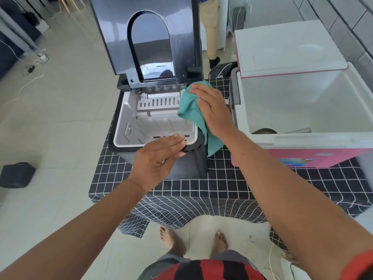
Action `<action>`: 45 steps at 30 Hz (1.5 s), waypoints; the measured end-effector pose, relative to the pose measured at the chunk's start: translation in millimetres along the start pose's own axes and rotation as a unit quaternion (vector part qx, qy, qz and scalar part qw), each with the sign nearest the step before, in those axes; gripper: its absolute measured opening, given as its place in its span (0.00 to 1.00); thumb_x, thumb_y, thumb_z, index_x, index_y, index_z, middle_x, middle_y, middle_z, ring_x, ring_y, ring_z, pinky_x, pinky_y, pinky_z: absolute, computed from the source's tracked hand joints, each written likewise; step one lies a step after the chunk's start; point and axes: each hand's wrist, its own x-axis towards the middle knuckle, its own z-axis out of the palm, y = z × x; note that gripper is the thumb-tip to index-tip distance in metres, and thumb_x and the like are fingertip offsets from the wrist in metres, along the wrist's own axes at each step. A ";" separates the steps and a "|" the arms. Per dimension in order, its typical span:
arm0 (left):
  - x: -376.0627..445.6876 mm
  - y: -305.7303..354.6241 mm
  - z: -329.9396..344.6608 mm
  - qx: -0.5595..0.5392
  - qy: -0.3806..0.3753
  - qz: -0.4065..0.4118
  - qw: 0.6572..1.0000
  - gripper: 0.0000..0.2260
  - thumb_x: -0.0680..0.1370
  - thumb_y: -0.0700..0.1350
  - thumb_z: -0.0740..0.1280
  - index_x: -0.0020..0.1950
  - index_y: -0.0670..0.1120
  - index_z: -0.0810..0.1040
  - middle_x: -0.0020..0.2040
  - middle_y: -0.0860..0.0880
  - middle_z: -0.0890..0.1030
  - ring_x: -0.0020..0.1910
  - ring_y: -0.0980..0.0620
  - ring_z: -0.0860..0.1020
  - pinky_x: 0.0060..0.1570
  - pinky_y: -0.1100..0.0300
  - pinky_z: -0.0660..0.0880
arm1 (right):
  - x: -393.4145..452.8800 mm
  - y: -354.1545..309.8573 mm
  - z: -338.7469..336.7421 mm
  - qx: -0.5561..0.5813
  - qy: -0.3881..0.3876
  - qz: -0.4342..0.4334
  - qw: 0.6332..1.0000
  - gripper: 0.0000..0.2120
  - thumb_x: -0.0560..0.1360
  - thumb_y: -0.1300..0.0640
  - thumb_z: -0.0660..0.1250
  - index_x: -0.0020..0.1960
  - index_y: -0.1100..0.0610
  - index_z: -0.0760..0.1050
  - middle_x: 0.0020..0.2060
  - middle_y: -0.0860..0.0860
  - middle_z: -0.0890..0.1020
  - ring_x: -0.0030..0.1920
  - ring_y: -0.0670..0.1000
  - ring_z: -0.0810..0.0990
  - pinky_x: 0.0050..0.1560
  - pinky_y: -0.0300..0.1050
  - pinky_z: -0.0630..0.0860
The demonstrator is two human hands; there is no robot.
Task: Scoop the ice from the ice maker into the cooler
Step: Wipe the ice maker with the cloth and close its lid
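Fingers [203, 93] of my right hand [214, 112] press a teal cloth [191, 112] on the ice maker [155, 122] rim; my left hand [159, 156] lies flat, empty. No ice visible inside. Cooler [302, 106] stands open alongside. Cloth could slip into the bin.

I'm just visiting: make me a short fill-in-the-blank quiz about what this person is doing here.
1. The ice maker has its lid ___.
2. The right hand presses a ___ cloth on the ice maker's rim.
3. The left hand rests ___ on its front edge.
4. The cooler has a ___ outside.

Missing words: open; teal; flat; pink
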 end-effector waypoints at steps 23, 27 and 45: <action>0.2 2.4 1.7 0.020 0.026 0.022 0.999 0.10 0.72 0.32 0.76 0.52 0.37 0.85 0.55 0.42 0.84 0.56 0.48 0.83 0.56 0.46 0.80 | -5.1 -1.2 14.2 0.151 0.041 0.045 0.987 0.16 0.77 0.65 0.54 0.60 0.59 0.75 0.64 0.50 0.74 0.66 0.48 0.68 0.70 0.55 0.61; -1.8 1.5 2.2 0.027 0.024 0.027 0.999 0.11 0.71 0.32 0.76 0.52 0.38 0.85 0.55 0.42 0.84 0.56 0.47 0.83 0.58 0.48 0.79 | -65.1 -20.2 23.0 0.164 0.049 0.039 0.984 0.15 0.78 0.64 0.54 0.60 0.57 0.74 0.64 0.46 0.72 0.68 0.49 0.66 0.70 0.52 0.61; -1.2 -0.1 3.9 0.019 0.027 0.024 0.999 0.11 0.72 0.32 0.76 0.53 0.38 0.85 0.55 0.43 0.84 0.56 0.48 0.83 0.56 0.48 0.79 | -65.5 -30.2 17.8 0.211 0.031 0.079 0.974 0.14 0.78 0.65 0.54 0.59 0.61 0.73 0.64 0.50 0.71 0.68 0.48 0.66 0.71 0.52 0.60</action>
